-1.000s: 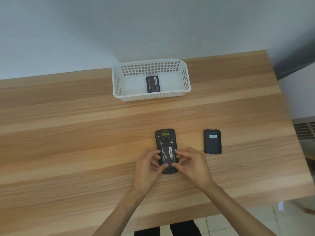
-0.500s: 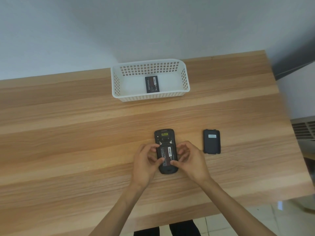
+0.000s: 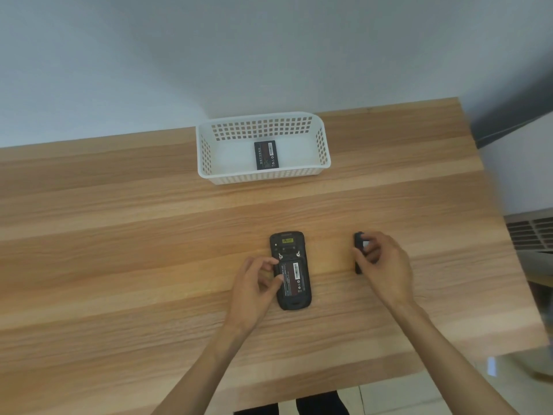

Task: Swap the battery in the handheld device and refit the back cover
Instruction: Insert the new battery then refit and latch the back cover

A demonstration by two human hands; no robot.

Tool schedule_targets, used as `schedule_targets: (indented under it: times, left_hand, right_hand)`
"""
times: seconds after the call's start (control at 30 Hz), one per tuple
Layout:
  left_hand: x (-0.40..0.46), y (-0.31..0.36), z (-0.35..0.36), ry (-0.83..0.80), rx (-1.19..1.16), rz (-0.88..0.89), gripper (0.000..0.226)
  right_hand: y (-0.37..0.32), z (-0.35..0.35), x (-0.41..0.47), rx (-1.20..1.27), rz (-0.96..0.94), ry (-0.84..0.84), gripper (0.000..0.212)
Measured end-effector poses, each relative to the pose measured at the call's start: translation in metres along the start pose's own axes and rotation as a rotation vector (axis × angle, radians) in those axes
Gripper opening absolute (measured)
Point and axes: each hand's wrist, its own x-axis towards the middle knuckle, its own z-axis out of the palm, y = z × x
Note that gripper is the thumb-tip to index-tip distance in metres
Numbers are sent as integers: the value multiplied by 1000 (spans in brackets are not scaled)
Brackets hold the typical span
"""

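The black handheld device (image 3: 289,247) lies face down on the wooden table (image 3: 119,235), its back uncovered. A battery (image 3: 294,278) with a white label sits in its bay. My left hand (image 3: 254,286) rests against the device's left side, fingertips on the battery's edge. To the right, my right hand (image 3: 383,262) curls over the black back cover (image 3: 358,241), fingers closed on it; most of the cover is hidden under the hand. Another battery (image 3: 266,154) lies in the white basket (image 3: 206,157) at the back.
The perforated basket stands at the table's far edge against a pale wall. The table's right edge runs close beside my right hand, with a vent grille (image 3: 529,232) beyond it. Floor tiles show below the near edge.
My right hand has left the device and moved right onto the back cover. My left hand stays at the device's left side. The battery now lies seated in the bay.
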Motion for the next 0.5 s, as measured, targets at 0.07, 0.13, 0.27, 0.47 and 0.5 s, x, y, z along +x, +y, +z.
schedule_targets:
  times: [0.07,0.13,0.27,0.47,0.5]
  left_hand:
    - [-1,-1,0,9,21,5,24]
    - [-2,-1,0,18,51,2,22]
    - [-4,-3,0,23,59,5,19]
    - [-4,-8,-7,33,60,0,17]
    - [-4,-8,-8,39,60,0,18]
  right_hand:
    - [6,-8,9,-118,77,50,50]
    - [10,-9,14,-206,149,20,72]
    - [14,0,14,-299,154,-31,87]
    - [10,7,12,-308,142,-52,74]
    - [7,5,10,-298,140,-54,71]
